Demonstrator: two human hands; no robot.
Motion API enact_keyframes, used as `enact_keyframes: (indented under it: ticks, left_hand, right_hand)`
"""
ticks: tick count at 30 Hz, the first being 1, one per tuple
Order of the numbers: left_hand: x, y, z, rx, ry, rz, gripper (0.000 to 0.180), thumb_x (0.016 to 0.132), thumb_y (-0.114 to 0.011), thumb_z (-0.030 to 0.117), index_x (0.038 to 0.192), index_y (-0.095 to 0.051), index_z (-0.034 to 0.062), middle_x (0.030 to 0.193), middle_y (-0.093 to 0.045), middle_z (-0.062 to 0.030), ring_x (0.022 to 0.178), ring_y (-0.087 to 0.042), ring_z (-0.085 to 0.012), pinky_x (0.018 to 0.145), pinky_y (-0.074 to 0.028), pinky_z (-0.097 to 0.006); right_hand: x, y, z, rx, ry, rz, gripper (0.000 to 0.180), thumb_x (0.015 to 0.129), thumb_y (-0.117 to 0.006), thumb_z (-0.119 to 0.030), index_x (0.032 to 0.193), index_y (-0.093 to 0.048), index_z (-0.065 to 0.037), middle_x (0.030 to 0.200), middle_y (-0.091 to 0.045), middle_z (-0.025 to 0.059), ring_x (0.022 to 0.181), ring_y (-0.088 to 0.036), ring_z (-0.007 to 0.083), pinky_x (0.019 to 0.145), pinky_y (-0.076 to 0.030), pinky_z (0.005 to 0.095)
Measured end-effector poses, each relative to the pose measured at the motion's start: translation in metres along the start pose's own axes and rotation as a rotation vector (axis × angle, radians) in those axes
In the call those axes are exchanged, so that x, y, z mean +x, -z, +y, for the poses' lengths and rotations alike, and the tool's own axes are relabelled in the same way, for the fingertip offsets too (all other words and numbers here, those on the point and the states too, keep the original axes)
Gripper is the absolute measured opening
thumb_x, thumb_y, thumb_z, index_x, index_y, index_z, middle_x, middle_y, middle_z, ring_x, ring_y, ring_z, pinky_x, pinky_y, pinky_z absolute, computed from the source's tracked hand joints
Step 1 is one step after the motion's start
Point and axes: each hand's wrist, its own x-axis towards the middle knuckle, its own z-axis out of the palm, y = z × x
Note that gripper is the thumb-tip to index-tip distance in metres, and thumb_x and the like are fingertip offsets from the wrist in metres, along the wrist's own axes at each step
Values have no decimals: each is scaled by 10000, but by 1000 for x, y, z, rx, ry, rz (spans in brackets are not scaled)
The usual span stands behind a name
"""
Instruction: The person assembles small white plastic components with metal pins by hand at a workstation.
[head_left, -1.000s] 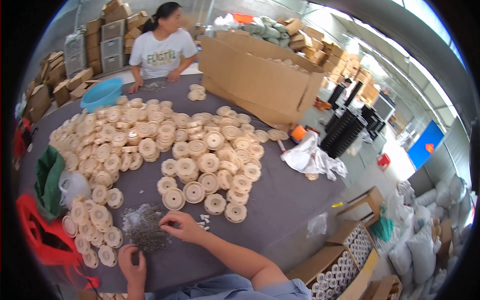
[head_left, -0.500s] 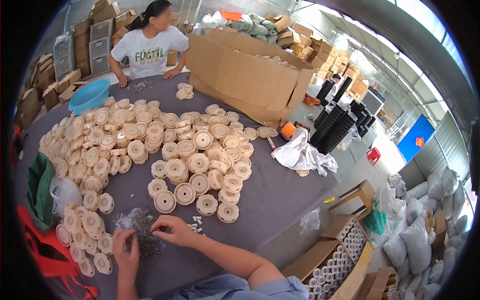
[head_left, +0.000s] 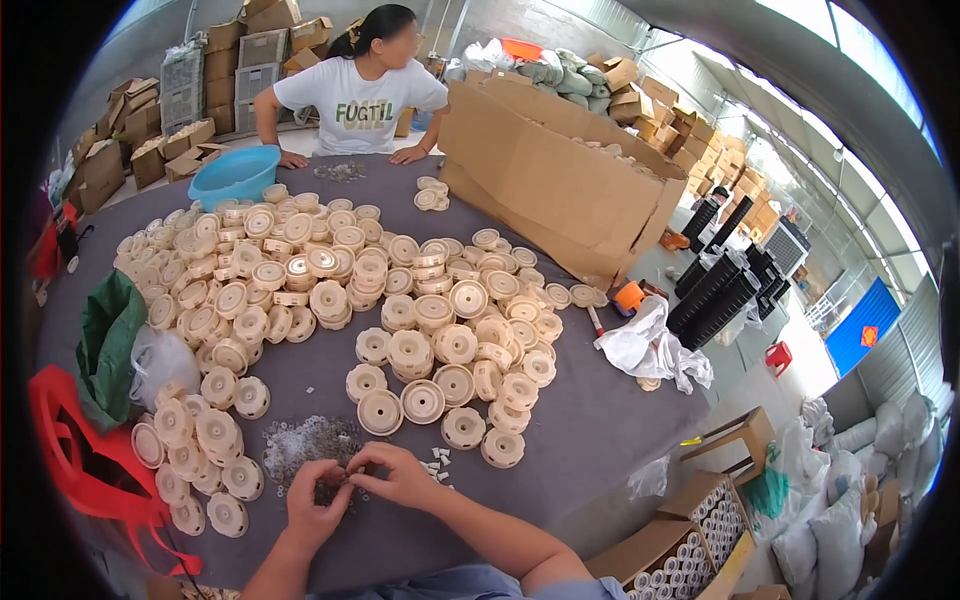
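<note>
1. Both hands meet near the near edge of the grey table (head_left: 600, 420), over a heap of small grey metal parts (head_left: 300, 445); the left hand (head_left: 318, 508) is curled, fingertips pinched together on something tiny from the heap; the right hand (head_left: 398, 475) is likewise closed in a pinch, its fingertips touching the left's; what exactly sits between them is too small to tell.
2. The heap lies just left of the hands, between a cluster of cream plastic discs (head_left: 200, 450) toward the left edge and a few small white bits (head_left: 440, 460) on the right.
3. The small parts look light, stiff and hard; likely slippery and easy to drop, so a fingertip pinch on the rim of a single piece seems the sound hold; scooping would bring several at once.
4. More cream discs (head_left: 400, 300) spread across the middle; they appear rigid and light, best taken by the outer rim.
5. At the far edge stand a blue basin (head_left: 235, 172) and a large cardboard box (head_left: 560, 180); another person (head_left: 360, 90) leans on the table there.
</note>
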Motion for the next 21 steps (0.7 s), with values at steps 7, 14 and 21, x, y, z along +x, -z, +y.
enact_keyframes:
  ticks: [7, 14, 21]
  left_hand:
    - [1, 4, -6, -55, -7, -2, 303, 645, -662, -72, 889, -519, 36, 803, -542, -79, 693, -535, -152, 637, -439, -245]
    - [2, 3, -6, -279, 100, 37, 297, 639, -620, -116, 887, -520, 13, 857, -531, -77, 735, -535, -140, 667, -439, -234]
    - [2, 6, -10, -233, 112, -15, 224, 646, -601, -122, 833, -570, -3, 844, -548, -84, 765, -541, -142, 679, -440, -236]
  right_hand:
    - [4, 4, 6, 91, 9, -39, 145, 765, -636, -71, 899, -598, -31, 838, -563, 52, 746, -550, 128, 637, -444, 241]
    - [4, 4, 3, 136, 24, -72, 151, 770, -634, -68, 907, -588, -25, 855, -562, 48, 752, -546, 120, 642, -438, 235]
    - [2, 1, 4, 243, 14, -14, 132, 773, -631, -76, 886, -578, -32, 812, -525, 18, 731, -508, 79, 635, -416, 221]
